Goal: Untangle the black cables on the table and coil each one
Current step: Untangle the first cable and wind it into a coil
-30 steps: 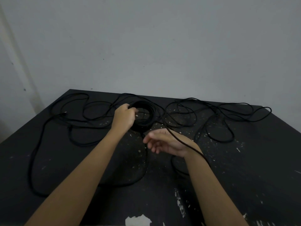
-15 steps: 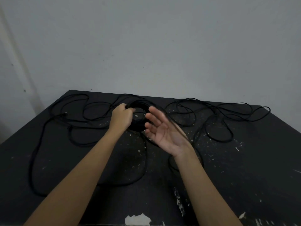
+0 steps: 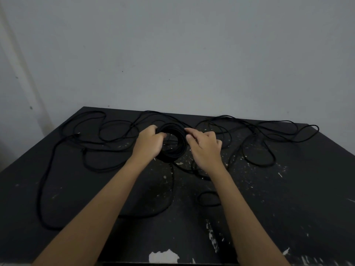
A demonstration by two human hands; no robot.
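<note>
A thick coil of black cable [image 3: 173, 155] sits upright-tilted at the middle back of the black table [image 3: 288, 204]. My left hand [image 3: 148, 143] grips the coil's left side, fingers hooked through its centre. My right hand [image 3: 205, 148] is at the coil's right side, palm down, fingers curled and pinching a strand against the coil. Loose black cable [image 3: 84, 150] sprawls in long loops over the left of the table. Another tangle of cable [image 3: 255, 132] spreads over the back right. A strand runs from under the coil toward me.
A grey wall [image 3: 182, 54] rises right behind the table's far edge. The tabletop is scratched, with a chipped white patch [image 3: 163, 256] at the front edge. A small cable loop [image 3: 208, 197] lies beside my right forearm.
My right hand rose from near the table with the cable across it, turned palm down and moved up to the coil's right side. The left hand stayed holding the coil.
</note>
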